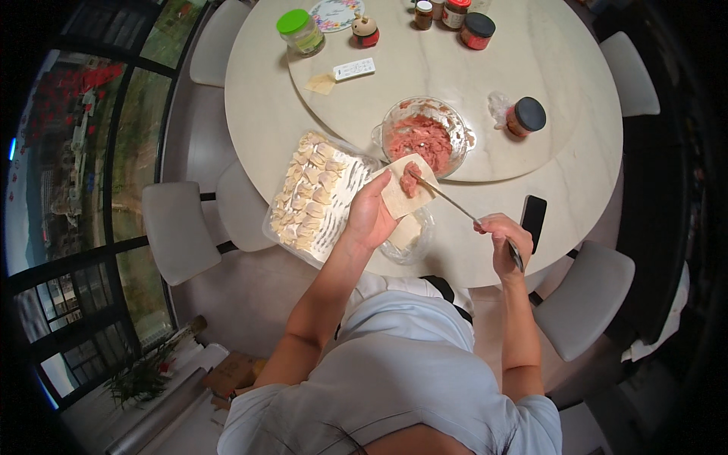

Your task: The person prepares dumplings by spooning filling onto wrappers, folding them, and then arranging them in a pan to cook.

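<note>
On my left hand (369, 213) lies a square dough wrapper (422, 196), its edge held under the thumb. A lump of pink minced meat (410, 179) rests on it. My right hand (505, 240) grips a thin metal utensil (455, 205), whose tip touches the meat; its tip shape is hidden. Just beyond the wrapper stands a glass bowl (470, 139) of minced meat (424, 142). To the left, a floured tray (338, 219) holds several rows of folded dumplings (307, 187). More wrappers (406, 232) sit in a plastic bag (424, 250) below my left hand.
A black phone (533, 219) lies beside my right hand. A dark-lidded jar (526, 116) and crumpled plastic (499, 108) stand on the marble turntable (364, 108). Farther back are a remote (354, 69), a green-lidded jar (301, 34), a figurine (364, 31) and several jars (476, 31). Chairs (586, 301) surround the table.
</note>
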`<state>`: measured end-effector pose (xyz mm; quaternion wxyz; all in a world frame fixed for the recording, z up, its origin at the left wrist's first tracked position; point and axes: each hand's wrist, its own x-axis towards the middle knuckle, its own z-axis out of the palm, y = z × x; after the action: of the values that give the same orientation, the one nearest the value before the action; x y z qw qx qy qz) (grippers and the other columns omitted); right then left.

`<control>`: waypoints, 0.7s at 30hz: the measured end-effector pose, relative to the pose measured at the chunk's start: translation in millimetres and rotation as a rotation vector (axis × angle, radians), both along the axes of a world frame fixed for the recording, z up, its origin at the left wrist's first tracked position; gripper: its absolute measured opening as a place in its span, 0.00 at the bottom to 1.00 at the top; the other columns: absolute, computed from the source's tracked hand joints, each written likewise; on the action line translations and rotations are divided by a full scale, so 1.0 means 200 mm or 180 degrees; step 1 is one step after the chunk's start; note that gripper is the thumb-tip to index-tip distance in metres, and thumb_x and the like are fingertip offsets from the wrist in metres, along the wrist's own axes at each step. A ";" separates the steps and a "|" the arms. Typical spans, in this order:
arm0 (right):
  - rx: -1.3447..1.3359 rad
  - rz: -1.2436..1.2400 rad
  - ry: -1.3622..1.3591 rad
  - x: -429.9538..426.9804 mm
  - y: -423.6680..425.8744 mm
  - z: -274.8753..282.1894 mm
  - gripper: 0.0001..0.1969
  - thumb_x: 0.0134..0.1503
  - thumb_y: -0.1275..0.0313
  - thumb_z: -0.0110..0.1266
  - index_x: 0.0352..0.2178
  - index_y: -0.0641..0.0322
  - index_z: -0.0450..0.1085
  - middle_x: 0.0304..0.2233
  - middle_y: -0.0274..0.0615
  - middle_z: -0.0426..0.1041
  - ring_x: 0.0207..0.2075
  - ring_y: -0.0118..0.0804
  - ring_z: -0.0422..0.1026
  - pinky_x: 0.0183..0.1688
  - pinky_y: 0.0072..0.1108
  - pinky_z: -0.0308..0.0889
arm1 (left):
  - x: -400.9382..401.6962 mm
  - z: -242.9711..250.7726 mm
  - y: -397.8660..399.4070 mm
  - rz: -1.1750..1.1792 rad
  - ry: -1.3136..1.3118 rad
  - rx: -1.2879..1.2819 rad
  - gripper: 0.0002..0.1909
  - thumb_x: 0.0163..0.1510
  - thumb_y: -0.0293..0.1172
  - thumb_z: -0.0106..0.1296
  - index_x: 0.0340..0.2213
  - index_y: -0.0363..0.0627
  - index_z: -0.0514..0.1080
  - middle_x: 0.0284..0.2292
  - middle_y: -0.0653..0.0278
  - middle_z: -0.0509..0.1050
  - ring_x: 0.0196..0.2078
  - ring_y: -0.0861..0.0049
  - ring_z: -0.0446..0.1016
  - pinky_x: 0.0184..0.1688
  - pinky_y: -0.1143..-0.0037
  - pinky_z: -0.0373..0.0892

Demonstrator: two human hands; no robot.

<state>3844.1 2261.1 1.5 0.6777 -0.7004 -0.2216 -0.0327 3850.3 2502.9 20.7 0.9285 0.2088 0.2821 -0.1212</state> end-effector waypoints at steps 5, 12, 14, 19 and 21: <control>-0.0034 -0.0067 0.0015 0.01 0.02 -0.02 0.13 0.61 0.70 0.46 0.30 0.71 0.71 0.27 0.51 0.74 0.29 0.39 0.74 0.32 0.25 0.70 | -0.02 -0.20 0.07 -0.0236 -0.0525 -0.0170 0.24 0.62 0.36 0.31 0.56 0.34 0.53 0.53 0.53 0.62 0.56 0.64 0.62 0.60 0.65 0.57; 0.0639 -0.0891 0.1089 0.08 0.08 -0.19 0.15 0.63 0.67 0.43 0.33 0.73 0.69 0.29 0.48 0.74 0.31 0.36 0.73 0.37 0.24 0.69 | 0.02 -0.16 0.07 -0.0040 -0.0380 -0.0100 0.24 0.63 0.36 0.30 0.56 0.34 0.53 0.54 0.52 0.62 0.56 0.64 0.62 0.59 0.65 0.58; 0.0077 -0.1097 0.1066 0.13 0.09 -0.19 0.15 0.63 0.67 0.44 0.33 0.73 0.70 0.29 0.48 0.74 0.30 0.34 0.73 0.37 0.23 0.69 | 0.02 -0.17 0.08 -0.0035 -0.0402 0.0007 0.24 0.63 0.36 0.31 0.56 0.34 0.53 0.54 0.52 0.62 0.56 0.63 0.62 0.59 0.65 0.58; 0.0545 -0.0824 0.0966 0.12 0.11 -0.16 0.16 0.62 0.66 0.44 0.32 0.74 0.70 0.30 0.49 0.75 0.31 0.36 0.73 0.36 0.24 0.69 | 0.03 -0.21 0.11 -0.0048 -0.0396 0.0190 0.24 0.63 0.36 0.30 0.56 0.33 0.53 0.54 0.51 0.61 0.56 0.63 0.62 0.59 0.65 0.58; 0.0869 -0.0282 0.0817 0.10 0.13 -0.14 0.17 0.62 0.65 0.46 0.33 0.74 0.70 0.30 0.50 0.75 0.31 0.37 0.74 0.36 0.25 0.69 | 0.03 -0.22 0.11 -0.0044 -0.0420 0.0001 0.24 0.62 0.35 0.30 0.56 0.33 0.52 0.55 0.51 0.61 0.57 0.63 0.61 0.60 0.65 0.57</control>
<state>3864.8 2287.9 -26.8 0.7870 -0.6095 -0.0957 -0.0027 3857.1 2525.5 -23.5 0.9442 0.2185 0.2188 -0.1136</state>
